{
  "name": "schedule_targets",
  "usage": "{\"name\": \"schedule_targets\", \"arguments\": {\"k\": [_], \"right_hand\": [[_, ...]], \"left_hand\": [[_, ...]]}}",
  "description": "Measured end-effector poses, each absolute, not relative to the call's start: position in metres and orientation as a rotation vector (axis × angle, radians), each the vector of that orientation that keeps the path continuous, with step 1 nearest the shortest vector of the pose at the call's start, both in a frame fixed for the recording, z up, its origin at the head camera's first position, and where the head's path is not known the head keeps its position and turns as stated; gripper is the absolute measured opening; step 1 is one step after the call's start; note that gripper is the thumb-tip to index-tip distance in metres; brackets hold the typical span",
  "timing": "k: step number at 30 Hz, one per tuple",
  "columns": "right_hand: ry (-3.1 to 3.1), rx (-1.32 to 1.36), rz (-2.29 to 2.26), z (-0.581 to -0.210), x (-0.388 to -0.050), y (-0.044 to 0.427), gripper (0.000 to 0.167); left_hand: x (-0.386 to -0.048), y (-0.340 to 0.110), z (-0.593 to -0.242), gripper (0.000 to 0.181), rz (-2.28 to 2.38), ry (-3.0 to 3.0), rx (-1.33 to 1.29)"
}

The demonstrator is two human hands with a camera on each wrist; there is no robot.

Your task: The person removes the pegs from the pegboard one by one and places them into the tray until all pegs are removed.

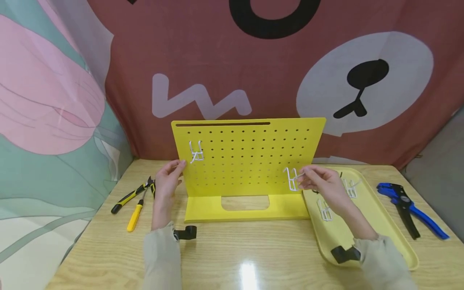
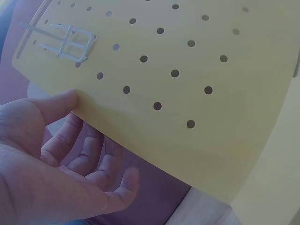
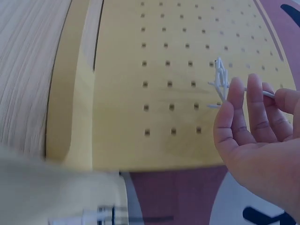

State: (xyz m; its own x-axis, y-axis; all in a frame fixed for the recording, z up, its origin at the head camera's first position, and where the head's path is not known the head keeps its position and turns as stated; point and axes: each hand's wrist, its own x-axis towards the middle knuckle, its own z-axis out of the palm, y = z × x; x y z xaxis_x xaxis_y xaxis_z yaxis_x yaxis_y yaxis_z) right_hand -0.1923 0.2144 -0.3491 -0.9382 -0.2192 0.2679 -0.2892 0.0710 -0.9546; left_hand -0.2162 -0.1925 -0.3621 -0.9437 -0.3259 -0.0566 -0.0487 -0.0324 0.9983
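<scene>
A yellow pegboard (image 1: 237, 190) stands upright on its base in the head view. My left hand (image 1: 166, 181) grips its left edge, the thumb on the front face and fingers behind, as the left wrist view shows. Near that hand, a white wire hook (image 1: 197, 156) hangs in the board's upper left holes. My right hand (image 1: 328, 187) pinches the prong of a second white wire hook (image 1: 292, 183) in front of the board's lower right. In the right wrist view, this hook (image 3: 221, 84) has its tips close to the holes; whether they touch the board I cannot tell.
Right of the board, a yellow tray (image 1: 393, 237) holds more white wire hooks (image 1: 325, 211). Beyond it lies a blue-and-black wire stripper (image 1: 409, 209). Yellow-and-black pliers (image 1: 130, 197) and a yellow screwdriver (image 1: 135, 217) lie on the left. A printed cloth (image 1: 203, 52) hangs behind the table.
</scene>
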Motion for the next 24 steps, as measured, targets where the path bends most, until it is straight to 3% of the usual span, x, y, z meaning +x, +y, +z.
{"name": "schedule_targets", "arguments": {"k": [24], "right_hand": [[-2.498,0.311,1.795,-0.371,-0.164,0.337,0.021]], "left_hand": [[-0.217,-0.193,-0.362,0.043,-2.076,-2.064,0.398]]}}
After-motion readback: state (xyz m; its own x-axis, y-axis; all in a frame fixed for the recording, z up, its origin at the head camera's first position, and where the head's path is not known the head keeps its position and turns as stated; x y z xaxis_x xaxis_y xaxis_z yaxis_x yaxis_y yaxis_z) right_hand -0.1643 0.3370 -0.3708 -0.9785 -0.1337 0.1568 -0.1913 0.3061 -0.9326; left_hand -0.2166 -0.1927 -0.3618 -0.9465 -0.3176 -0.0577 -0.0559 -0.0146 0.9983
